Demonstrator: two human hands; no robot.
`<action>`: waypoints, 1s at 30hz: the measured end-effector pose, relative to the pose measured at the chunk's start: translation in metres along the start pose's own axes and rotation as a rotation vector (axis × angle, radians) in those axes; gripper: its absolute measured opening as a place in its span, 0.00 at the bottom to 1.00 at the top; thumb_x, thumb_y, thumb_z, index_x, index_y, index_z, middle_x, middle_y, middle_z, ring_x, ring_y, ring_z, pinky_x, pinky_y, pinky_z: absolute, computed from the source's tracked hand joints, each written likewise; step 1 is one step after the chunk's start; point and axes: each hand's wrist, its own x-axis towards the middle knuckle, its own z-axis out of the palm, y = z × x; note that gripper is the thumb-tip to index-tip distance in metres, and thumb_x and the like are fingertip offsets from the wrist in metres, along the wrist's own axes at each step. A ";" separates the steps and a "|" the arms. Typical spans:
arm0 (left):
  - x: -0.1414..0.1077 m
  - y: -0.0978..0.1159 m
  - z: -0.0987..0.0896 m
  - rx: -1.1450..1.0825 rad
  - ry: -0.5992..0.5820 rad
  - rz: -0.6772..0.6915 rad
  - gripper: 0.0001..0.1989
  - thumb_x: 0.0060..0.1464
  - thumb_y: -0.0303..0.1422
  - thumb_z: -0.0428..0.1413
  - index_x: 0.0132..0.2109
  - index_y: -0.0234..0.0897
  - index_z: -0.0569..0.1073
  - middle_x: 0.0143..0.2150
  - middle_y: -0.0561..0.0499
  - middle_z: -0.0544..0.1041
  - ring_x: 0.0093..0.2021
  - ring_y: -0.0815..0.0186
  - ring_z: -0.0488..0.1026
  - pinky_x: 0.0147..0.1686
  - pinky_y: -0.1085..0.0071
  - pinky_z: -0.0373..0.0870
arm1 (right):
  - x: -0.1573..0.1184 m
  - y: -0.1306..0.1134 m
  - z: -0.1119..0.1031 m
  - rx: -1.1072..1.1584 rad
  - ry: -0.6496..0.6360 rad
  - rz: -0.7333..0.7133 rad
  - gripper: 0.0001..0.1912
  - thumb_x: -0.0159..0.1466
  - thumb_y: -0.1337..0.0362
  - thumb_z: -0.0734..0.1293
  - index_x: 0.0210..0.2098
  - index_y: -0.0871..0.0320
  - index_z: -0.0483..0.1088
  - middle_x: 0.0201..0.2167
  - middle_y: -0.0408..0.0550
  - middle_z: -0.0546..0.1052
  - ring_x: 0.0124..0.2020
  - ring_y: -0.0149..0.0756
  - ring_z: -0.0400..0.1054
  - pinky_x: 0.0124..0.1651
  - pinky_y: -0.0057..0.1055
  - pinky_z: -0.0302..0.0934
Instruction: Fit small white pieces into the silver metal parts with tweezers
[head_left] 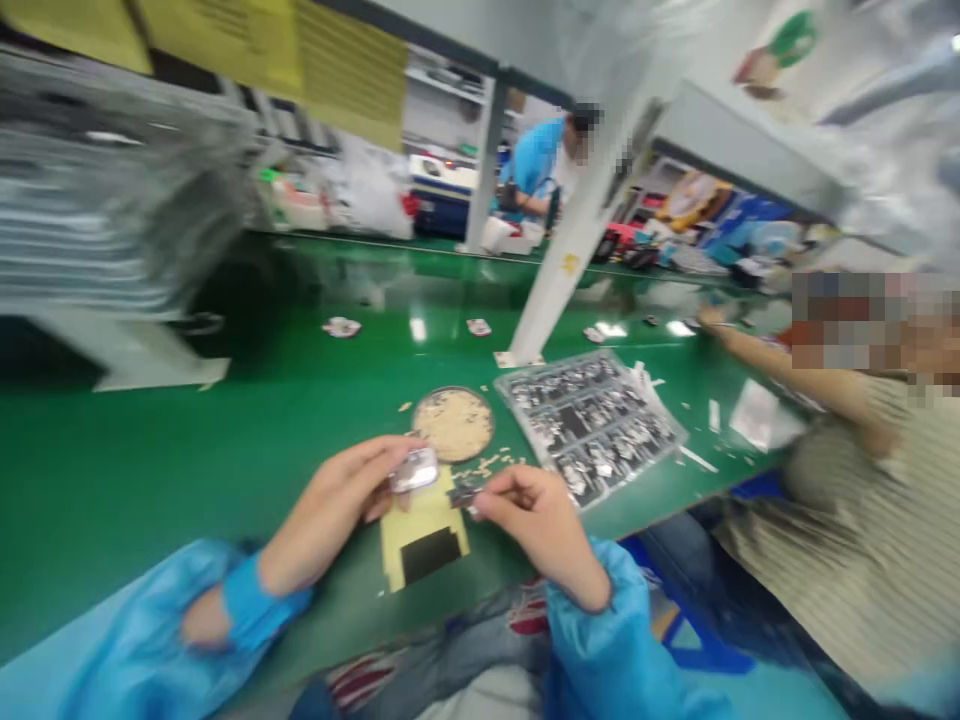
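Observation:
In my left hand (356,487) is a small shiny silver-white rounded case (415,469), gripped between thumb and fingers. My right hand (530,515) pinches a small dark part with bright metal bits (466,493), held a short way right of the case. Beneath both hands lies a yellow sheet (394,545) with a black rectangle (430,556) on it. Just beyond them sits a round dish (454,424) filled with small beige pieces, several of which are scattered beside it. Blur hides the finer detail of both held parts.
A clear compartment tray (592,425) of small dark and silver parts lies to the right. A white post (559,270) rises behind it. Stacked trays (82,220) stand at left. A co-worker (847,480) sits at right, and another person (540,160) is beyond the bench.

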 end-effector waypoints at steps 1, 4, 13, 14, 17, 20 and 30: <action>0.000 0.000 0.001 -0.027 -0.049 0.000 0.22 0.56 0.44 0.61 0.52 0.33 0.79 0.33 0.45 0.80 0.28 0.67 0.72 0.21 0.76 0.58 | 0.001 0.005 0.000 0.016 0.009 0.039 0.13 0.56 0.54 0.76 0.29 0.58 0.76 0.25 0.45 0.80 0.25 0.32 0.71 0.29 0.28 0.63; -0.001 0.004 0.004 -0.023 -0.120 0.031 0.20 0.59 0.41 0.58 0.53 0.33 0.79 0.28 0.48 0.78 0.25 0.68 0.67 0.23 0.74 0.56 | 0.005 0.010 0.002 0.027 -0.040 0.056 0.14 0.58 0.53 0.75 0.28 0.56 0.74 0.22 0.43 0.78 0.22 0.31 0.67 0.27 0.28 0.60; -0.013 0.004 0.008 0.108 -0.144 0.126 0.20 0.55 0.34 0.57 0.54 0.37 0.78 0.42 0.48 0.81 0.36 0.64 0.73 0.36 0.70 0.68 | 0.020 -0.009 0.022 -0.068 -0.059 -0.011 0.13 0.59 0.55 0.73 0.26 0.58 0.75 0.21 0.44 0.76 0.24 0.31 0.67 0.32 0.29 0.61; -0.013 0.003 0.008 0.107 -0.146 0.122 0.20 0.54 0.34 0.57 0.54 0.37 0.78 0.43 0.48 0.81 0.37 0.63 0.73 0.38 0.69 0.69 | 0.021 -0.008 0.023 -0.058 -0.054 -0.009 0.13 0.59 0.55 0.73 0.26 0.58 0.75 0.21 0.43 0.76 0.24 0.31 0.67 0.32 0.28 0.61; -0.014 0.003 0.009 0.088 -0.153 0.115 0.21 0.53 0.33 0.58 0.55 0.37 0.77 0.48 0.46 0.81 0.42 0.60 0.75 0.41 0.68 0.71 | 0.021 -0.005 0.025 -0.033 -0.050 -0.002 0.14 0.59 0.54 0.73 0.26 0.58 0.74 0.20 0.43 0.76 0.23 0.30 0.65 0.31 0.28 0.60; -0.015 0.003 0.009 0.079 -0.172 0.124 0.22 0.51 0.32 0.59 0.55 0.37 0.76 0.52 0.45 0.80 0.47 0.58 0.76 0.44 0.67 0.73 | 0.020 -0.003 0.025 -0.027 -0.052 -0.004 0.15 0.60 0.54 0.73 0.25 0.59 0.74 0.20 0.43 0.76 0.23 0.30 0.65 0.31 0.28 0.59; -0.017 -0.005 0.013 0.330 -0.115 0.269 0.22 0.56 0.37 0.61 0.57 0.38 0.74 0.54 0.43 0.79 0.52 0.54 0.77 0.54 0.59 0.73 | 0.020 -0.009 0.027 -0.034 -0.024 -0.005 0.18 0.60 0.52 0.72 0.20 0.57 0.71 0.16 0.40 0.70 0.19 0.28 0.58 0.28 0.29 0.55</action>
